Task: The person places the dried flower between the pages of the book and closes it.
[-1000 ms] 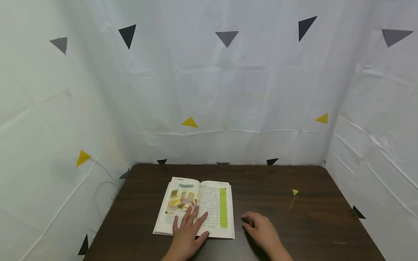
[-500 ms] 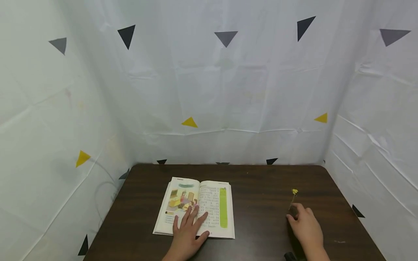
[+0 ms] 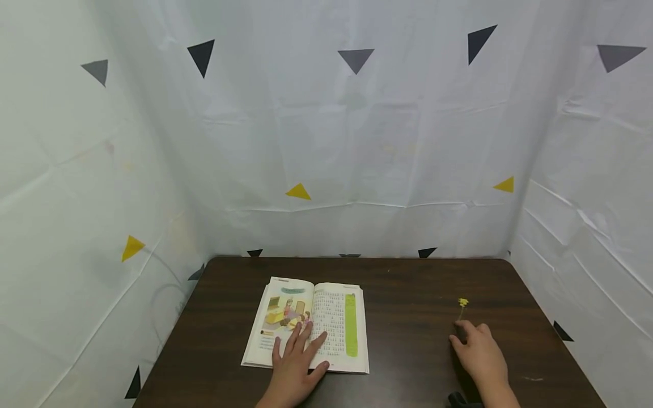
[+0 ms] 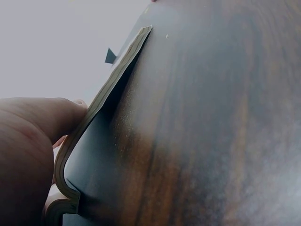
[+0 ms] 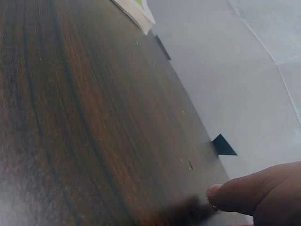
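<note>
An open book (image 3: 331,323) with a picture on its left page lies on the dark wooden table. My left hand (image 3: 292,368) rests on the lower middle of it, fingers spread over both pages. In the left wrist view, the thumb (image 4: 66,113) lies along the book's edge (image 4: 108,87). At the right, my right hand (image 3: 479,351) has its fingertips at the stem of a small yellow flower (image 3: 462,302). Its fingers are bent around the lower stem, which they hide, while the bloom shows beyond them. The right wrist view shows a fingertip (image 5: 215,190) low over the table.
The dark table (image 3: 408,317) is bounded by a white sheet (image 3: 352,141) with triangle patterns at the back and both sides. A black object (image 3: 459,400), partly cut off, shows beside the right wrist.
My right hand has moved right from near the book to the flower's stem. The bloom has shifted slightly toward the hand in the last half second. The left hand stays on the book.
</note>
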The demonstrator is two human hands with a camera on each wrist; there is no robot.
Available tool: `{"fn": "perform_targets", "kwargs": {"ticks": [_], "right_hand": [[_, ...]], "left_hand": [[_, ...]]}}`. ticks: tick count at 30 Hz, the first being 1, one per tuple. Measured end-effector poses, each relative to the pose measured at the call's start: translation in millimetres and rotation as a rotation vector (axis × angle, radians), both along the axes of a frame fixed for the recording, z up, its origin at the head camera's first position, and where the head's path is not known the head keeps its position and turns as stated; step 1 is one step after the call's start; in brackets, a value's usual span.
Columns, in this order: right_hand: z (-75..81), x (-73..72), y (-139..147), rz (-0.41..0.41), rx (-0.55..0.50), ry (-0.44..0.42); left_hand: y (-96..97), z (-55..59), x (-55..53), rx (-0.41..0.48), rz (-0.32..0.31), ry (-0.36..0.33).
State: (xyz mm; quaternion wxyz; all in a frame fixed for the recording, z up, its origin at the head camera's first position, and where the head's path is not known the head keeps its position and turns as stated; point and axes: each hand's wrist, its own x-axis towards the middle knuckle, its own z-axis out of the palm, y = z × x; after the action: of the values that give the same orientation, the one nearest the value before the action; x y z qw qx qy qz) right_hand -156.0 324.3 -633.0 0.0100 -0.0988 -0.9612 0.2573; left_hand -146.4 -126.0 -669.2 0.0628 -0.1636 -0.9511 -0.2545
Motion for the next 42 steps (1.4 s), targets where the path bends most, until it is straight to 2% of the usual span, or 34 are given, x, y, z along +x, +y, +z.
{"fn": "perform_targets", "kwargs": {"ticks": [5,10,18,25,30,36,42], "right_hand": [[0.5,2.3,2,-0.024,0.0,0.056],[5.5,5.0,1,-0.057,0.028,0.114],[7.3,3.8,4,-0.178,0.062,-0.012],[13.4,-0.9,3,-0.15,0.091,-0.062],[9.3,-0.7,4,-0.152,0.096,-0.091],[7.1,3.4,3,-0.153,0.062,-0.062],[12.9,3.8,-12,-0.14,-0.031,-0.031]], "left_hand": [[-0.5,-0.6,-1.4,0.002,0.003,-0.044],[-0.6,-0.1,-2.5,-0.001,0.005,-0.053],[-0.3,1.1,-1.4,0.006,0.0,-0.062],[-0.5,-0.5,-3.8,-0.019,-0.001,-0.049],[-1.1,-5.2,-2.9,-0.03,-0.003,-0.054],[-1.7,-5.9,-3.2,-0.02,-0.005,-0.051],[-2.4,-5.1,-4.6,-0.02,-0.007,-0.06]]}}
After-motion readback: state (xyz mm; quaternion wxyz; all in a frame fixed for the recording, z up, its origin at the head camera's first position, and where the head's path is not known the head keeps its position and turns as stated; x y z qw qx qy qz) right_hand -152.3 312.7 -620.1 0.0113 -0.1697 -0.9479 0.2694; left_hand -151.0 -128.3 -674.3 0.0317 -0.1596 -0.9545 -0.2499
